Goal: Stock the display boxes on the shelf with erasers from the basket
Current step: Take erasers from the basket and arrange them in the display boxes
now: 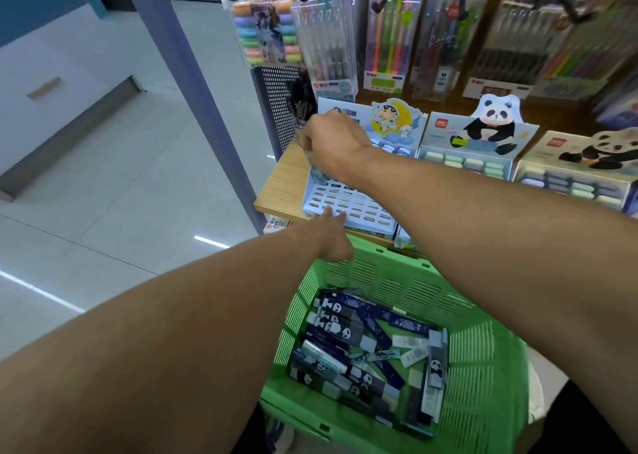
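Note:
A green plastic basket (483, 367) sits low in front of me with several dark blue and panda-print erasers (348, 336) in it. On the wooden shelf (286, 180) stands a light blue display box (348, 205) with a cartoon backboard and a grid of slots. My right hand (331, 142) reaches across to the box's left rear corner, fingers curled round a small bluish item, likely an eraser. My left hand (333, 236) touches the front edge of that box with its fingertips.
Two panda display boxes (466, 161) (573, 184) with pastel erasers stand to the right on the shelf. Pen and highlighter packs (328, 42) hang above. A black mesh pen holder (279, 108) and a purple post (193, 84) stand at the left, beside tiled floor.

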